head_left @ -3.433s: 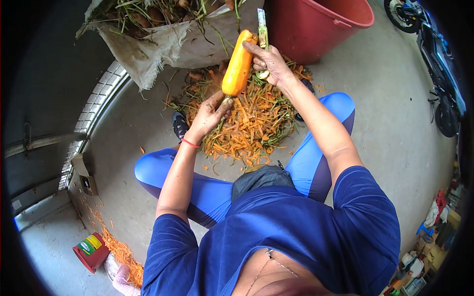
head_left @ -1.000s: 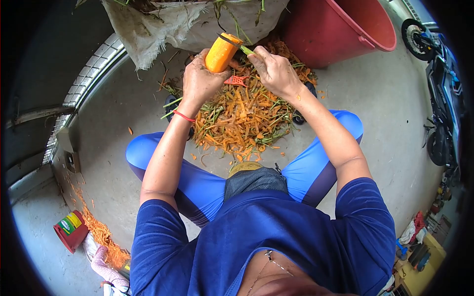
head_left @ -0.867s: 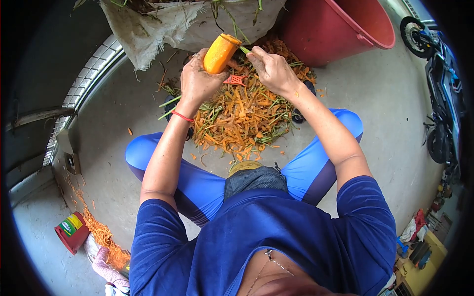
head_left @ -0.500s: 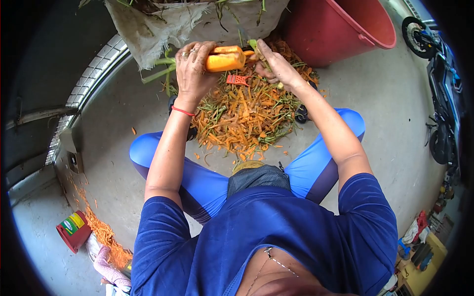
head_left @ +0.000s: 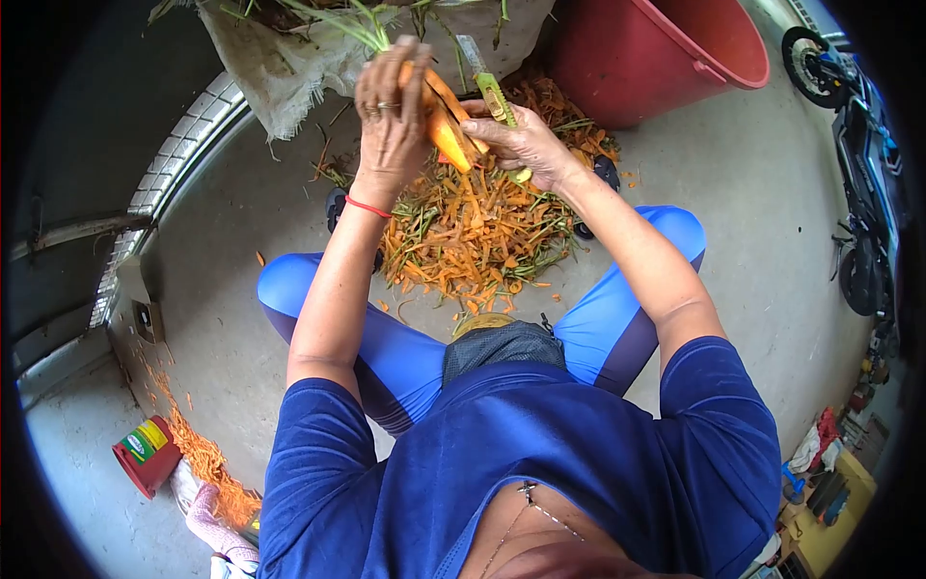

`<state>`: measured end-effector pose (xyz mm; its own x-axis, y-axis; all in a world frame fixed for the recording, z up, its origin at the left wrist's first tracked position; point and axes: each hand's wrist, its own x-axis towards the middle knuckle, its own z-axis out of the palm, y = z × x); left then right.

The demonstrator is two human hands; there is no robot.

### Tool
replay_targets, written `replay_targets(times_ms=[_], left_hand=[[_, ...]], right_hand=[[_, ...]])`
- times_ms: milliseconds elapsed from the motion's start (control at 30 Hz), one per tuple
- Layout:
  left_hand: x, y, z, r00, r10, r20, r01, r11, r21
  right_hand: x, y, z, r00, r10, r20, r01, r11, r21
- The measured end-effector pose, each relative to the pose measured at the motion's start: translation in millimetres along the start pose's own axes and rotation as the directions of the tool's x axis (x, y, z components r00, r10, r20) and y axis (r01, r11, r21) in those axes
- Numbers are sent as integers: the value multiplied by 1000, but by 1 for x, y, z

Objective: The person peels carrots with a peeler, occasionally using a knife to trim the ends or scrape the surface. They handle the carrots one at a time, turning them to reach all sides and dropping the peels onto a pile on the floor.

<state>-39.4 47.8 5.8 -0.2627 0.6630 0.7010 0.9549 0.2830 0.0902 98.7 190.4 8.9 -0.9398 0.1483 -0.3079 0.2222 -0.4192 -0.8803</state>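
My left hand (head_left: 394, 116), blurred a little, is wrapped round a peeled carrot (head_left: 446, 135) with its green stalks (head_left: 362, 29) pointing up and away. The orange flesh parts into two long pieces; whether it is one forked carrot or two, I cannot tell. In my right hand (head_left: 531, 145) is a knife (head_left: 495, 96) with a green-yellow handle, its blade pointing up. The thumb and fingers of that hand touch the side of the carrot near its lower end. Below both hands spreads a heap of orange peelings and green stalks (head_left: 473, 227).
A large red tub (head_left: 641, 72) stands at the upper right, beside a pale sack (head_left: 289, 82) with stalks on it. Parked at far right is a motorcycle (head_left: 863, 193). At lower left, a red bucket (head_left: 147, 458) lies near shredded orange strips (head_left: 207, 463) and another person's sleeve (head_left: 214, 526).
The carrot has swung from lying sideways to slanting, stalks now upward and lower end toward me. My right hand has moved down and left against it. The orange-red peeler on the heap is now mostly covered.
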Motion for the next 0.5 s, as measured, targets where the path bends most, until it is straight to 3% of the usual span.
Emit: replay_targets(times_ms=[33, 67, 133, 167, 200, 233, 267, 333, 367, 400, 433, 467, 500], left_hand=[[4, 1, -1, 996, -73, -49, 75, 997, 36], [6, 6, -5, 979, -186, -82, 163, 959, -234], [-2, 6, 2, 914, -398, 72, 386, 805, -450], [-8, 5, 9, 795, -555, 246, 520, 415, -746], [-6, 7, 11, 657, -592, 466, 526, -83, -846], [-4, 9, 12, 541, -497, 679, 399, -559, -727], [-6, 15, 11, 519, -458, 722, 330, -671, -664], [-4, 15, -2, 538, -371, 757, 275, -771, -574], [-6, 12, 0, 455, -463, 760, 322, -711, -626], [-8, 7, 3, 459, -465, 757, 336, -698, -633], [-13, 5, 5, 435, -491, 755, 463, -597, -655], [-17, 3, 7, 414, -516, 750, 583, -482, -654], [-20, 0, 6, 397, -501, 769, 620, -472, -627]], right_hand=[[-2, -1, 10, 998, -60, -4, 60, 996, 61], [-3, -3, 15, 993, -119, -11, 120, 986, 120], [1, 0, 11, 995, -101, -24, 103, 989, 103], [1, 1, 12, 992, -123, -30, 126, 987, 102], [0, 1, 15, 989, -142, -31, 145, 984, 101], [-1, -1, 23, 978, -192, -81, 195, 981, 22], [4, 4, 23, 961, -269, -63, 267, 963, -35], [13, 17, 23, 914, -406, -13, 400, 906, -140], [11, 16, 15, 929, -371, 14, 357, 882, -308], [11, 14, 12, 927, -373, 33, 360, 863, -355], [6, 6, 8, 963, -260, -77, 204, 882, -425], [4, 3, 0, 967, -230, -108, 145, 848, -509], [1, 0, -8, 970, -199, -138, 82, 806, -586]])
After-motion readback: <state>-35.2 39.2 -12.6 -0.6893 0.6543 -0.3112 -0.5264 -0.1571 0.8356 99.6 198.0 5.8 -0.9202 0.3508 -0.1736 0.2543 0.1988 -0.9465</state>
